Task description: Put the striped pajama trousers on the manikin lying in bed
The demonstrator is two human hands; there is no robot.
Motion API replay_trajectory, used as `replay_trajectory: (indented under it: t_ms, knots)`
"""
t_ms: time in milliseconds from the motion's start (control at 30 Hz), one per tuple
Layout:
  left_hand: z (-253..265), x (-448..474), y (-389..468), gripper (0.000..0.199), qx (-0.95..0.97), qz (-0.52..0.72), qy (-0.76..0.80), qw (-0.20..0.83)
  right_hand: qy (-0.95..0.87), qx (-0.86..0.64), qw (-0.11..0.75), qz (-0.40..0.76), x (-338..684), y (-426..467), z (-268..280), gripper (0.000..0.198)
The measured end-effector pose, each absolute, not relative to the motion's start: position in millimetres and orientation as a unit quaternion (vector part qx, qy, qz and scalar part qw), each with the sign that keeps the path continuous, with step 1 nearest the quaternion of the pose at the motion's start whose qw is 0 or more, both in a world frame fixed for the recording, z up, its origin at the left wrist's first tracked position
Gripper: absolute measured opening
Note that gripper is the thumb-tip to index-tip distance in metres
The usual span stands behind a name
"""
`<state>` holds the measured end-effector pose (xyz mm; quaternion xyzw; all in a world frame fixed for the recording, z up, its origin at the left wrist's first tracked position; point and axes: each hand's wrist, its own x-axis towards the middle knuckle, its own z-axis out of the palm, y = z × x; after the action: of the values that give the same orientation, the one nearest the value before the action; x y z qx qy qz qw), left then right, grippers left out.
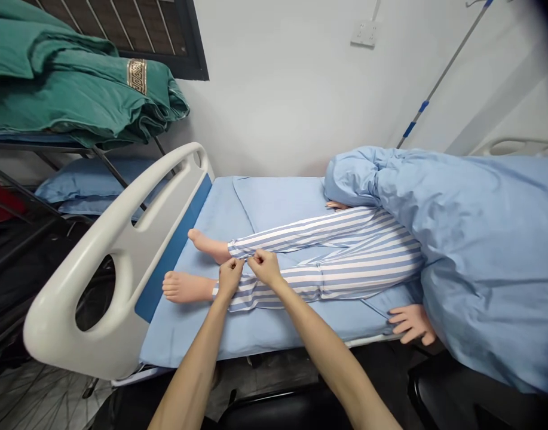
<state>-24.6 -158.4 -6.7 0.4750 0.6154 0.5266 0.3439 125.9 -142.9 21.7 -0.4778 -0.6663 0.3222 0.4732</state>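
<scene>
A manikin lies on a blue-sheeted bed, its legs in blue-and-white striped trousers (367,272). The bare feet, the near one (188,287) and the far one (210,246), point toward the footboard. My left hand (230,276) is closed on trouser cloth at the near lower leg, close to the hem. Just right of it, my right hand (265,267) pinches the same trousers between the two shins. The fingertips of both hands are partly hidden. A blue quilt (489,239) covers the manikin's upper body, and one manikin hand (412,323) sticks out at the near edge.
The white footboard (116,239) rises at the left end of the bed. Beyond it, green folded cloth (76,83) lies on a rack above a blue pillow (89,185). A drip pole (444,74) stands by the wall, and a black chair (287,412) is below me.
</scene>
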Motion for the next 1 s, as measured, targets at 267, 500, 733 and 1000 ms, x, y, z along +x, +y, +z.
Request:
replay_trajectory:
  t_ms: [267, 500, 733, 1000]
  knots:
    - [-3.7, -20.2, -156.0, 0.032, 0.439, 0.548, 0.639, 0.314, -0.596, -0.530, 0.466, 0.383, 106.2, -132.9, -6.5, 0.033]
    - [14.5, 22.8, -139.5, 0.026, 0.357, 0.632, 0.587, 0.359, -0.492, -0.533, 0.549, 0.414, 101.3, -128.0, -4.2, 0.034]
    - [-13.3, 30.0, -140.1, 0.030, 0.418, 0.543, 0.631, 0.364, -0.457, -0.496, 0.611, 0.414, 163.9, -112.8, 33.6, 0.036]
    - [-5.3, 28.6, -142.9, 0.031, 0.448, 0.540, 0.631, 0.329, -0.599, -0.591, 0.461, 0.281, 249.6, -143.9, 1.8, 0.034]
